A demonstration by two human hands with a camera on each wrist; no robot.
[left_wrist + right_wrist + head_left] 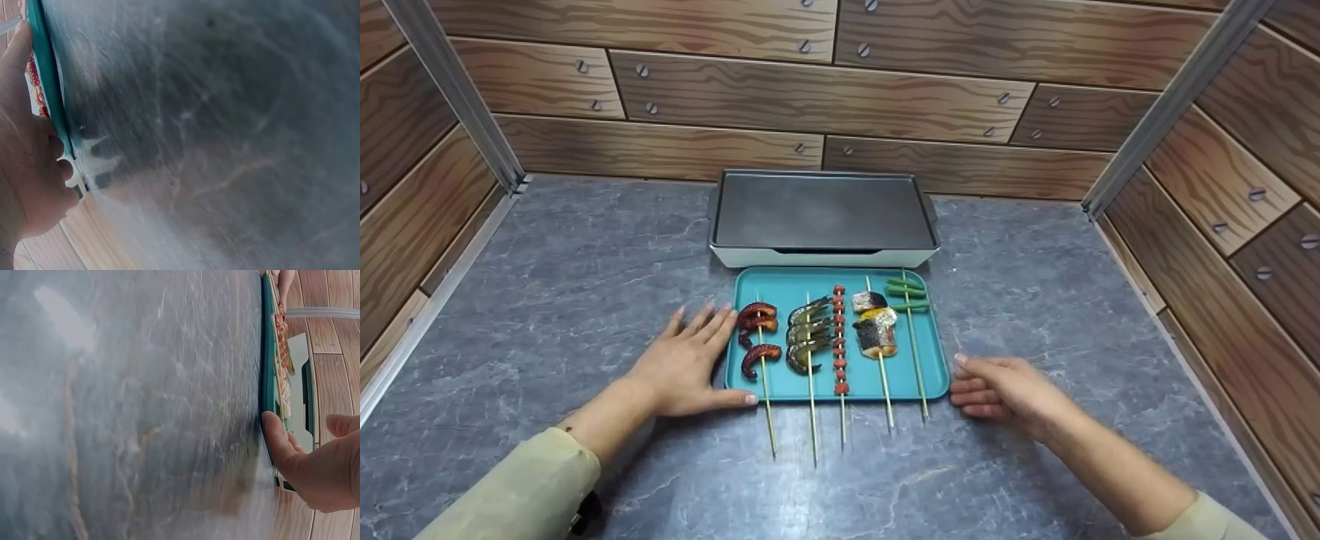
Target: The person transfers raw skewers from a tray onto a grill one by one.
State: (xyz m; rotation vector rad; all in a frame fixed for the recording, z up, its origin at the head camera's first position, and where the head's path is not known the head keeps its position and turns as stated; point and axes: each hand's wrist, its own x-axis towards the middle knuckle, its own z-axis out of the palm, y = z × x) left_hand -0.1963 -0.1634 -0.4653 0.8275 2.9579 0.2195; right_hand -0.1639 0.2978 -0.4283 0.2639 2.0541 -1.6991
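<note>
In the head view, a teal tray [787,386] carries several skewers side by side. From the left they hold dark red tentacle pieces [751,365], grey shrimp [801,330], small red pieces [840,388], silvery-skinned fish chunks [876,334] and green pods [906,289]. My left hand [682,369] lies spread along the tray's left edge, its thumb at the near left corner. Beside the near right corner is my right hand [1006,390], fingers loosely bent. The right wrist view has fingertips [274,427] right at the tray's side wall [268,377].
Directly behind the tray stands a griddle [821,210] with a flat dark plate and a pale base. The skewers' stick ends [814,442] stick out over the tray's near edge. Wood-patterned walls [810,90] enclose the grey marbled table [1035,285] at back and sides.
</note>
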